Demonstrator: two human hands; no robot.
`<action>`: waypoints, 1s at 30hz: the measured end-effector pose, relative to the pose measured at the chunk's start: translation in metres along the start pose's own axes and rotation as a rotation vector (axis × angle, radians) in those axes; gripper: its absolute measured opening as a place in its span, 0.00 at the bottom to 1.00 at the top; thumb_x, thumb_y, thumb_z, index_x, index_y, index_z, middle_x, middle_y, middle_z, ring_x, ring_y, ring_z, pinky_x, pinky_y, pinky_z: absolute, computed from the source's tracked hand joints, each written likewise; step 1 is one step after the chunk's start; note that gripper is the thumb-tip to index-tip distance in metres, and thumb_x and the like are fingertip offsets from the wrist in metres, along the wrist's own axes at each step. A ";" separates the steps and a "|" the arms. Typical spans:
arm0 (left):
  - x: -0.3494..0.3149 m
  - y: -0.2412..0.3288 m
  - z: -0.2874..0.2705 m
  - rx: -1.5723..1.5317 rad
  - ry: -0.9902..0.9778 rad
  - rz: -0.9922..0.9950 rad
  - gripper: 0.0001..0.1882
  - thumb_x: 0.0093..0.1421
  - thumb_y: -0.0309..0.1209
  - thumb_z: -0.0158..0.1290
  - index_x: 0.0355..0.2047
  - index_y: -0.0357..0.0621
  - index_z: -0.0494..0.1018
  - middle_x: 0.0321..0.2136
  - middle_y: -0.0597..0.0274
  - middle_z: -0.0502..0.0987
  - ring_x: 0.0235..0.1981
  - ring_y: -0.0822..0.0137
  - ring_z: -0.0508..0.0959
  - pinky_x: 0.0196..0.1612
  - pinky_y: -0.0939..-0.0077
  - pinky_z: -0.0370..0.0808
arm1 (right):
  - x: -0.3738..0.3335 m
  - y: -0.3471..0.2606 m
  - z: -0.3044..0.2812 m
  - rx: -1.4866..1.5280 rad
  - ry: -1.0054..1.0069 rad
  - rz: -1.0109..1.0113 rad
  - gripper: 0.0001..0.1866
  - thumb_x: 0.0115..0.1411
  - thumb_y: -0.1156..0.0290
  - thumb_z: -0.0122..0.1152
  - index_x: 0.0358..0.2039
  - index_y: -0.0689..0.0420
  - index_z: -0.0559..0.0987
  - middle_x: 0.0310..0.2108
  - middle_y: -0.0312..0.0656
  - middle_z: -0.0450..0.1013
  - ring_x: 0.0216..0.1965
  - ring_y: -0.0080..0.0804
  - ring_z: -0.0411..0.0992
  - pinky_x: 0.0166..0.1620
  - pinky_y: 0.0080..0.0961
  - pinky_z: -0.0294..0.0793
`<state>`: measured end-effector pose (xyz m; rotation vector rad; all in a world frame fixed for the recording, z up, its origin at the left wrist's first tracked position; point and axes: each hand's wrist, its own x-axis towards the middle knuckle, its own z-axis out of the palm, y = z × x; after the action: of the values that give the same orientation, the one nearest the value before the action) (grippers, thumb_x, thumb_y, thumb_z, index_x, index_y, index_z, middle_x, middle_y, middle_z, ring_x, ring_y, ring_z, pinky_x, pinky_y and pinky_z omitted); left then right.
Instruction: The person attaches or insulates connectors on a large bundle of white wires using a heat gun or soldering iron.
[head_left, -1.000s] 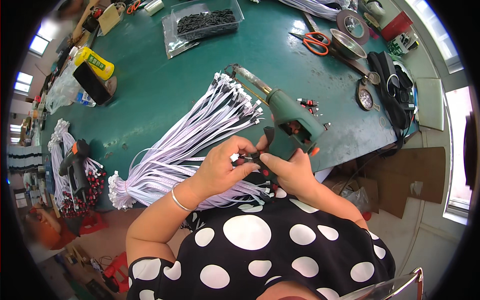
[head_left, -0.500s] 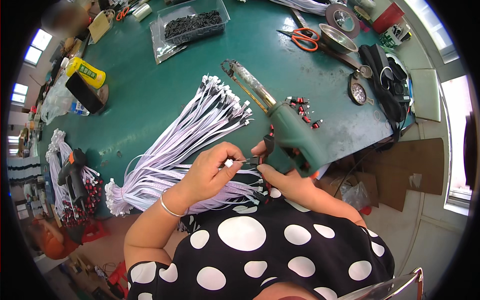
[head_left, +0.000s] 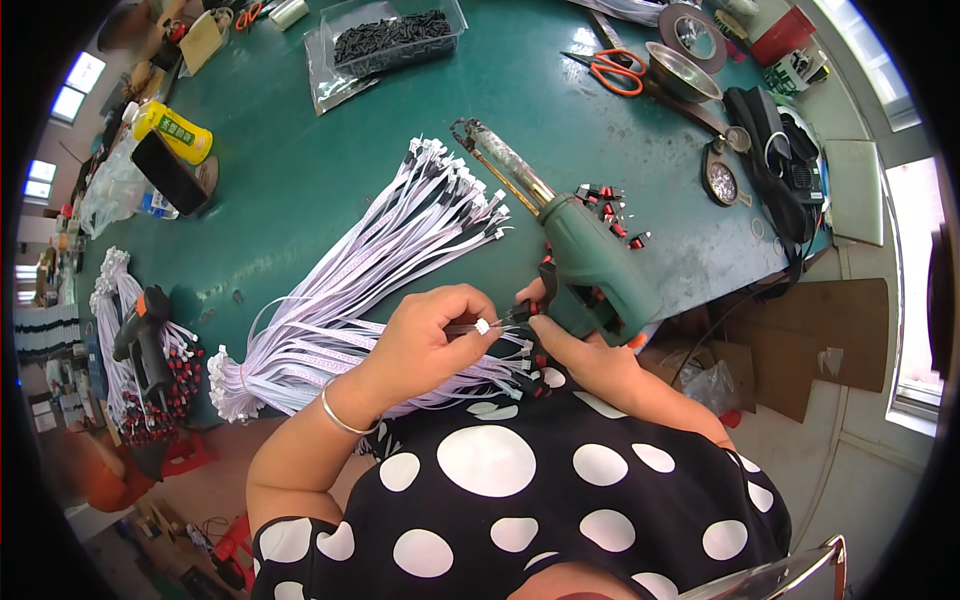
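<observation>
My left hand (head_left: 432, 335) pinches a thin cable by its white plug (head_left: 483, 326), above a spread of cables. Close to its fingertips, my right hand (head_left: 590, 362) is closed on a small black part (head_left: 522, 311) between thumb and finger; wire ends run between the two hands. A green heat gun (head_left: 605, 262) with a scorched metal nozzle lies beside the right hand and partly hides it. Beneath and left of my hands, a large bundle of white flat cables (head_left: 345, 270) with white plugs fans across the green table (head_left: 270, 150).
Small black-and-red parts (head_left: 612, 208) lie behind the heat gun. Farther back are a clear tub (head_left: 400, 60) of black pieces, orange-handled scissors (head_left: 615, 72) and a metal bowl (head_left: 683, 72). Leftward are a phone (head_left: 170, 172), a yellow bottle (head_left: 178, 132) and a black glue gun (head_left: 145, 340).
Both hands have shifted slightly rightward, keeping their pinches. The black part has tilted a little in my right fingers. The whole view has moved slightly.
</observation>
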<state>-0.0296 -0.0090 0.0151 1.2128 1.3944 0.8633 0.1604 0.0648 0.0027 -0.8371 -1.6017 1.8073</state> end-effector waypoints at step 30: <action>0.013 -0.009 0.014 -0.297 0.099 -0.079 0.03 0.54 0.18 0.47 0.26 0.36 0.64 0.34 0.56 0.71 0.30 0.70 0.77 0.32 0.80 0.75 | -0.028 -0.001 -0.051 -0.246 0.018 -0.149 0.26 0.49 0.86 0.49 0.52 0.61 0.65 0.46 0.47 0.69 0.41 0.31 0.72 0.43 0.26 0.72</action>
<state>-0.0168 -0.0003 0.0007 0.8938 1.3271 1.0451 0.2174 0.0752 0.0012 -0.8151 -1.8485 1.5167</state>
